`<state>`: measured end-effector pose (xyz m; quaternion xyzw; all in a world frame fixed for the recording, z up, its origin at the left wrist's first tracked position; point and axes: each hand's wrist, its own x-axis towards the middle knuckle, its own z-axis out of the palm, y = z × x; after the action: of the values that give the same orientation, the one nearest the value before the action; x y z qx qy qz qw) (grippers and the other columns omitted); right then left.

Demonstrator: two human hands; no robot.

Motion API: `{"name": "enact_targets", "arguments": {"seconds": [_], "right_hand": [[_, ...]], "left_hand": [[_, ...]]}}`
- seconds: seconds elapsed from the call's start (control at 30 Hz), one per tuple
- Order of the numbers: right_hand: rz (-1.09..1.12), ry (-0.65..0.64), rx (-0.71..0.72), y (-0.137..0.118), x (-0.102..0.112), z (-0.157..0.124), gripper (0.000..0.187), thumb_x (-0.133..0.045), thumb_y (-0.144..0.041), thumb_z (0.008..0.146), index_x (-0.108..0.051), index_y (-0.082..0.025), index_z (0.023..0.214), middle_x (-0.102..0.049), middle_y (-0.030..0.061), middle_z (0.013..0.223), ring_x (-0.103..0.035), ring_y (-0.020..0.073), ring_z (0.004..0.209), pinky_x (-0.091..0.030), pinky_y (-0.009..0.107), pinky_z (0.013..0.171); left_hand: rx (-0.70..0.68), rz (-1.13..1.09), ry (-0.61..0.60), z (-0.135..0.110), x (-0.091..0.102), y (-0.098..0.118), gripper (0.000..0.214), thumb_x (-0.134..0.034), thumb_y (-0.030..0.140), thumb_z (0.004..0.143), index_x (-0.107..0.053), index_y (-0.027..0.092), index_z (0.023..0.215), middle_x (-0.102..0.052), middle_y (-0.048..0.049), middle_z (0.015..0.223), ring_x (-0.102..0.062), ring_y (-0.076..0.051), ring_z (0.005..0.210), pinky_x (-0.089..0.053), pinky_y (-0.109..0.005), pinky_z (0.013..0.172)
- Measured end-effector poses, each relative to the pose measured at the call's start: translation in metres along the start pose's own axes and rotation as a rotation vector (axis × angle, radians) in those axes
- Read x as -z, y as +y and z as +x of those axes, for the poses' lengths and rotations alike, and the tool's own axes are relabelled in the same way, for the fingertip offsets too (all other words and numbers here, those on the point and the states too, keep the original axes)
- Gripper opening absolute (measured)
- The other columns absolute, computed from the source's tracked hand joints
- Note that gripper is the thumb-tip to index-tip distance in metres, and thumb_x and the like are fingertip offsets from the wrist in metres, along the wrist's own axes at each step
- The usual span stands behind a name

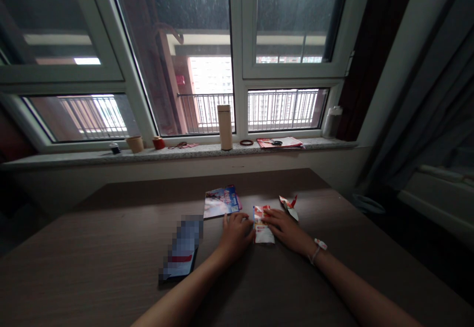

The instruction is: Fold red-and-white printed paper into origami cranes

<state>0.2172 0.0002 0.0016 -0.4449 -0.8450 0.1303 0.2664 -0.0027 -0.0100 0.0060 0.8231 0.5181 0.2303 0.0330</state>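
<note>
A folded piece of printed paper (pixel 264 235), red, yellow and white, lies flat on the table between my hands. Fingers of my right hand (pixel 283 225) rest stretched out across its right side. My left hand (pixel 237 230) lies at its left edge with the fingers slightly bent and apart; the thumb is by the paper's edge. Neither hand grasps anything that I can see. Just beyond my right hand sits a folded paper shape (pixel 290 207) with red and pale green faces. Behind my left hand is a stack of colourful printed sheets (pixel 221 202).
A phone (pixel 183 248), its screen blurred out, lies on the brown table (pixel 111 238) left of my left arm. Along the windowsill stand a beige flask (pixel 224 128), a paper cup (pixel 135 144), a clear bottle (pixel 332 122) and scissors (pixel 273 142) on printed papers.
</note>
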Motion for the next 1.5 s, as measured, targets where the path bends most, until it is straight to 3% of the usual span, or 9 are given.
{"name": "enact_targets", "arguments": {"seconds": [0.27,1.27,1.5], "right_hand": [[-0.046,-0.003,0.014,0.0022,-0.0023,0.0003,0.035,-0.044,-0.036,0.095,-0.061,-0.027,0.124,-0.049,0.0079,0.141,-0.043,0.0228,0.131,-0.033,0.042,0.112],[-0.063,-0.022,-0.006,-0.0054,0.0015,0.0004,0.035,-0.043,-0.035,0.095,-0.061,-0.029,0.124,-0.05,0.0061,0.141,-0.043,0.0229,0.131,-0.032,0.042,0.112],[-0.059,-0.024,-0.021,-0.0031,-0.0005,-0.0002,0.035,-0.042,-0.035,0.095,-0.06,-0.029,0.125,-0.05,0.0062,0.14,-0.042,0.0241,0.131,-0.032,0.045,0.112]], "left_hand": [[0.037,0.017,0.002,0.0007,0.0015,0.0018,0.023,-0.061,0.035,0.085,-0.067,0.032,0.107,-0.06,-0.0038,0.123,-0.047,-0.026,0.12,-0.019,-0.059,0.108],[0.055,0.024,-0.01,0.0011,0.0042,0.0035,0.023,-0.057,0.04,0.088,-0.068,0.036,0.108,-0.059,-0.004,0.121,-0.048,-0.027,0.117,-0.022,-0.06,0.106],[0.058,0.067,-0.021,0.0023,-0.0017,0.0028,0.03,-0.058,0.041,0.086,-0.062,0.036,0.115,-0.048,-0.0061,0.137,-0.034,-0.035,0.13,-0.009,-0.073,0.104]]}}
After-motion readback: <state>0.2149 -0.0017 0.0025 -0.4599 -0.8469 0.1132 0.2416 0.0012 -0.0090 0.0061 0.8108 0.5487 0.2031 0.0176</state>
